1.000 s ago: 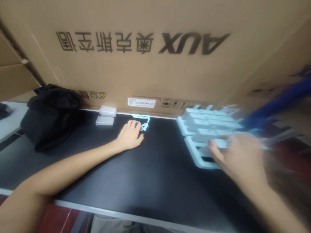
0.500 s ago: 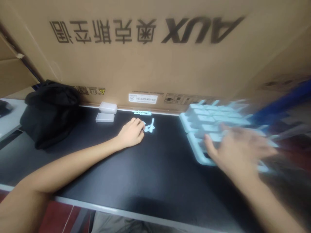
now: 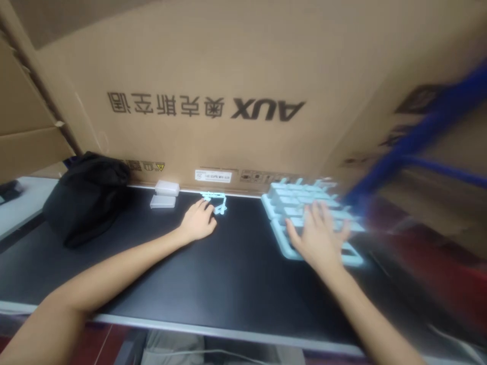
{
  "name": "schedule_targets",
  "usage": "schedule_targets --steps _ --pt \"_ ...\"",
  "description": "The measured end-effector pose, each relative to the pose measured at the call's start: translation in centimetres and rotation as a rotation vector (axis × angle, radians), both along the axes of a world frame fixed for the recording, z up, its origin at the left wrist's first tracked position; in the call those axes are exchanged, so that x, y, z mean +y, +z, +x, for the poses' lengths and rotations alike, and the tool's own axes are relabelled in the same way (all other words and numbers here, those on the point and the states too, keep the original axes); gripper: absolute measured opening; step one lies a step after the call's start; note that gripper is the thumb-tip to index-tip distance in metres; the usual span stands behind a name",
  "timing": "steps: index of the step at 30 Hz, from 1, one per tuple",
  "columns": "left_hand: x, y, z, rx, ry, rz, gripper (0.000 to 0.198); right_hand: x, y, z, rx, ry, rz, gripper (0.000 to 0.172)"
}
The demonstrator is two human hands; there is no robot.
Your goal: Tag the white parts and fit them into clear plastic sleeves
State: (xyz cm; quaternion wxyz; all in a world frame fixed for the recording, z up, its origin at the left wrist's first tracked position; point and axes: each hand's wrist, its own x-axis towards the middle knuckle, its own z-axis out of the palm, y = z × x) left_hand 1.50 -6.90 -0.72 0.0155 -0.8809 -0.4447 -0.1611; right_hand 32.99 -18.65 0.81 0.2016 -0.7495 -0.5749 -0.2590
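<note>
My right hand [image 3: 319, 238] rests with spread fingers over a light-blue plastic organizer [image 3: 279, 230], a stepped piece with several compartments and pegs sticking up; blur hides whether the fingertips press on it. Toward the back of the table, my left hand [image 3: 197, 221] lies palm down, its fingers loosely bent and a little apart. At its fingertips are several thin light-blue plastic strips [image 3: 221, 208], partly covered by the hand. No grip on them shows.
Two small translucent plastic boxes [image 3: 163, 202] sit left of my left hand. A black cloth bag [image 3: 87, 197] lies farther left on the black tabletop [image 3: 228, 284]. Behind stands a large cardboard box [image 3: 209, 56]. A blue metal frame [image 3: 414, 132] rises at the right.
The view has tilted up and shifted right. My right hand, smeared by motion before, now shows clearer spread fingers over the organizer. My left hand stays by the strips.
</note>
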Motion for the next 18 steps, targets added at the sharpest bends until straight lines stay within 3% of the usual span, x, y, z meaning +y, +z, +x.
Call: schedule_targets --steps 5,9,15,18 --pt "-0.4 0.3 -0.1 -0.008 0.010 -0.006 0.026 -0.7 -0.1 -1.0 -0.017 0.001 0.090 0.078" --pt "-0.7 0.7 -0.3 -0.014 0.002 0.014 0.021 -0.5 -0.8 -3.5 -0.103 0.121 0.212 0.082" --pt "-0.5 0.6 -0.3 -0.012 0.034 0.005 0.020 3.5 -0.1 -10.6 -0.151 0.429 -0.010 0.065" --pt "-0.1 1.5 -0.8 0.018 0.045 0.013 0.021 6.2 -0.5 -12.3 -0.078 0.547 -0.142 0.054"
